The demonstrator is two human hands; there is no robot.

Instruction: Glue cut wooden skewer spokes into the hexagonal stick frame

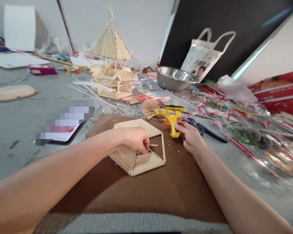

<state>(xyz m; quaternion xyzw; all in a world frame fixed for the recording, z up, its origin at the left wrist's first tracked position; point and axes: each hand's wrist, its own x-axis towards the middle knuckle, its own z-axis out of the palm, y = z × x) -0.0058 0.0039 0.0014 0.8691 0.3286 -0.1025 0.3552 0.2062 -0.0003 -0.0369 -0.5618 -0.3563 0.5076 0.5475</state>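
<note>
A hexagonal panel of pale wooden sticks (pixel 148 164) lies on the brown board (pixel 136 198); its right section is an open frame with the board showing through. My left hand (pixel 138 139) reaches over the panel, fingers closed and pointing down at its inner edge; whatever is between the fingertips is hidden. A short loose stick (pixel 154 145) lies just right of those fingers. My right hand (pixel 189 133) grips a yellow hot glue gun (pixel 169 117) by its handle, above the board's right side, with the nozzle pointing left.
Behind stands a stick-built pagoda model (pixel 113 65). A phone (pixel 68 123) lies left of the board. Around the back and right are a metal bowl (pixel 175 79), blue-handled pliers (pixel 210 131), a yellow cutter (pixel 175 108), red-marked sticks (pixel 145 98) and scattered plastic scraps.
</note>
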